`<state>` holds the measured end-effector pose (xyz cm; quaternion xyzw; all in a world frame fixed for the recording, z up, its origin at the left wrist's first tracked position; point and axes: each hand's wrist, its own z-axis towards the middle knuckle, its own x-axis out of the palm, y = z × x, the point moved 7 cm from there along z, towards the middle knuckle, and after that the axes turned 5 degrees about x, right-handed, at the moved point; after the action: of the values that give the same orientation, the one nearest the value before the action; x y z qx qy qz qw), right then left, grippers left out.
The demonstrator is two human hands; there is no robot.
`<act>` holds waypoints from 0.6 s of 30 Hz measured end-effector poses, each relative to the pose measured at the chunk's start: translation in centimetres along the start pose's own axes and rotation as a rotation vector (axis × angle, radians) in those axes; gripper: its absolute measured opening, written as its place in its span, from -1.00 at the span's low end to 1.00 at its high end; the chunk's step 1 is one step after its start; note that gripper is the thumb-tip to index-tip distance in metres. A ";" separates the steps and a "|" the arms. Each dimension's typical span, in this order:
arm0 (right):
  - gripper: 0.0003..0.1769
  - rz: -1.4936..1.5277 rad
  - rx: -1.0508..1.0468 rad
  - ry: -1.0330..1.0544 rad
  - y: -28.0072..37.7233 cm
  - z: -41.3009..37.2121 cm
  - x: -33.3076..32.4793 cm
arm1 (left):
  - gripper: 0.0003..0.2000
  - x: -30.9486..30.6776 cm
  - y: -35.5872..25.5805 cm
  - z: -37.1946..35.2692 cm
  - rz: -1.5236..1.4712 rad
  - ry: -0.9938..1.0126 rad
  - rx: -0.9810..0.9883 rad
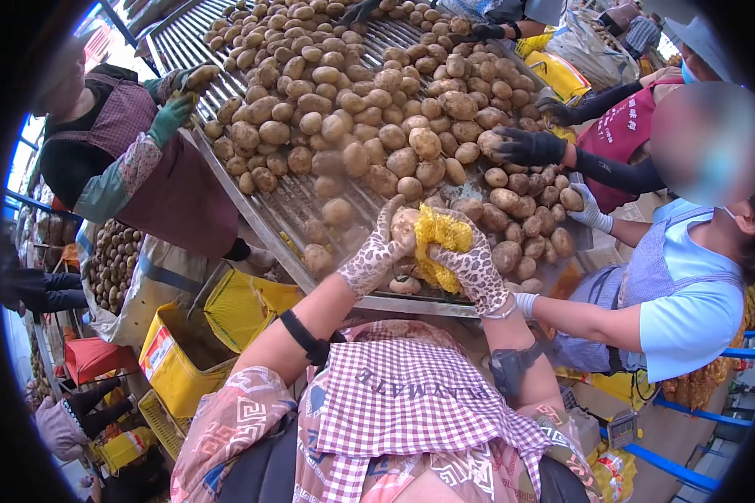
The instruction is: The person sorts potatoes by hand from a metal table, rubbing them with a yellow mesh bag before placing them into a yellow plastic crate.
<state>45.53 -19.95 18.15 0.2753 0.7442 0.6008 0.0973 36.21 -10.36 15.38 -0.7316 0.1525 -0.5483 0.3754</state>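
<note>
My left hand [376, 256], in a leopard-print glove, is closed around a potato [404, 225] just above the near edge of the slatted metal table [252, 197]. My right hand [476, 270], gloved the same way, grips a bunched yellow mesh cloth [438, 243]. That cloth is beside the potato and appears to touch it. Part of the potato is hidden by my left fingers and the mesh. Beyond my hands, a large heap of soil-marked potatoes [335, 126] covers much of the slats.
A person with green gloves [171, 119] stands at the left side. On the right, co-workers reach in with a black glove [530, 147] and a white glove [591, 208]. A yellow bin [176, 369] and a sack of potatoes [113, 264] stand at lower left.
</note>
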 end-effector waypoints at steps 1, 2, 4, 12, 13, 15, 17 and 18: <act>-0.42 -0.119 -0.064 -0.032 0.0 0.0 -0.6 | 0.05 0.3 -0.7 -0.1 0.045 0.074 0.014; -0.45 -0.240 -0.128 -0.066 0.1 -0.1 -1.2 | 0.05 -0.4 -0.3 0.1 0.046 0.074 0.015; -0.50 -0.133 -0.138 -0.061 -0.3 -0.3 -2.1 | 0.07 -1.2 0.3 0.5 0.355 0.152 0.119; -0.47 -0.622 -0.458 -0.265 6.5 -1.5 -4.9 | -0.07 -0.3 -1.5 -0.5 1.004 0.007 0.290; -0.45 -0.719 -0.541 -0.207 7.9 -1.4 -3.0 | -0.06 0.5 -1.4 -0.4 1.028 0.037 0.340; -0.39 -0.987 -0.558 -0.083 8.0 -1.0 0.6 | -0.09 0.8 -0.9 0.1 0.886 0.071 0.340; -0.35 -1.042 -0.454 0.014 6.3 -1.5 1.6 | -0.15 0.8 -1.1 -0.1 0.719 0.062 0.272; -0.34 -0.993 -0.442 0.052 5.7 -2.1 1.2 | -0.15 0.0 -1.5 -0.2 0.718 0.061 0.278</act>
<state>45.18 -20.36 24.29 -0.1512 0.6427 0.6316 0.4064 35.77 -9.43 16.46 -0.5570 0.3345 -0.4188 0.6344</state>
